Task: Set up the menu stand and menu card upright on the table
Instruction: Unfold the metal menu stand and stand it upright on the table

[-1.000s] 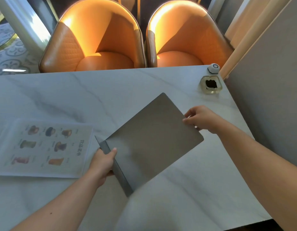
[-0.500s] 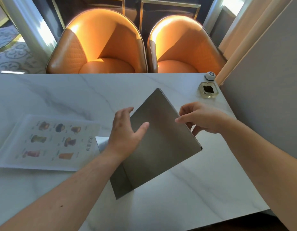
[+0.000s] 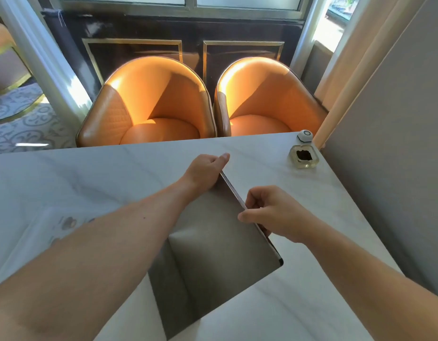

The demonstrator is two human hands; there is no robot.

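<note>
The grey metal menu stand [image 3: 220,257] rests on its folded base near the middle of the white marble table [image 3: 114,173], its large panel tilted up and away from me. My left hand [image 3: 205,171] grips the panel's far top corner. My right hand [image 3: 269,212] pinches the top edge of the panel nearer to me. The menu card [image 3: 65,223], a laminated sheet with drink pictures, lies flat on the table at the left, mostly hidden under my left forearm.
A glass ashtray [image 3: 303,157] and a small white call button [image 3: 304,136] sit at the table's far right corner. Two orange armchairs [image 3: 151,107] stand behind the far edge. A grey partition wall [image 3: 397,143] runs along the table's right side.
The stand's panel has been raised from lying low to a steeper tilt. My left hand moved from the base up to the far top corner. My right hand slid along the top edge.
</note>
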